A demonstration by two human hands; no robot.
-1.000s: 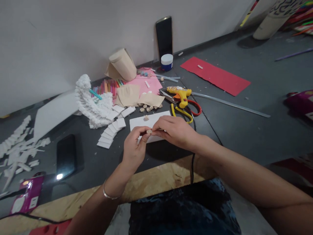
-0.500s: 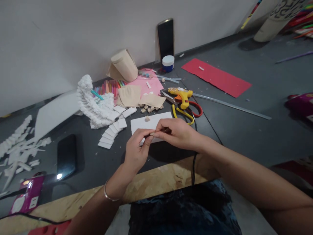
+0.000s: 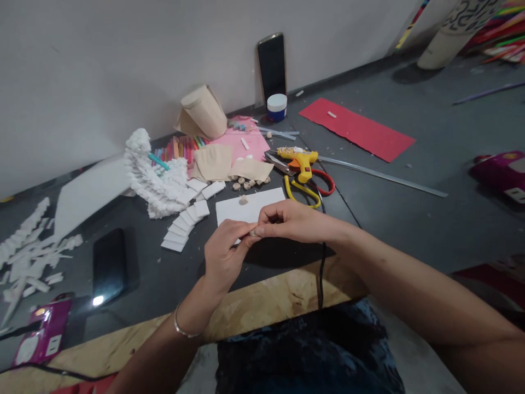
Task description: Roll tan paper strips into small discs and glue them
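My left hand [image 3: 225,249] and my right hand [image 3: 289,220] meet fingertip to fingertip over the near edge of a white card [image 3: 229,210]. Both are closed in a pinch on a small pale piece [image 3: 253,233], mostly hidden by the fingers, so its kind cannot be told. A little beige scrap [image 3: 244,200] lies on the card. Just beyond it are several small beige rolls [image 3: 247,183] beside cut pieces of beige sheet [image 3: 212,161]. Left of the card, thin white rectangular tiles [image 3: 180,227] overlap in a curved row.
A yellow glue gun [image 3: 302,158] rests by scissors with red and yellow handles [image 3: 326,183]. A white textured model [image 3: 153,183] stands left, near a dark phone [image 3: 110,261] and white scraps [image 3: 30,254]. At the back are a beige roll [image 3: 207,112], a jar [image 3: 276,108] and red sheet [image 3: 361,130].
My hands stay pinched together, with the fingers shifted slightly around the small piece. My right fingers look more curled. The whole view has drifted a little, so objects sit slightly further left.
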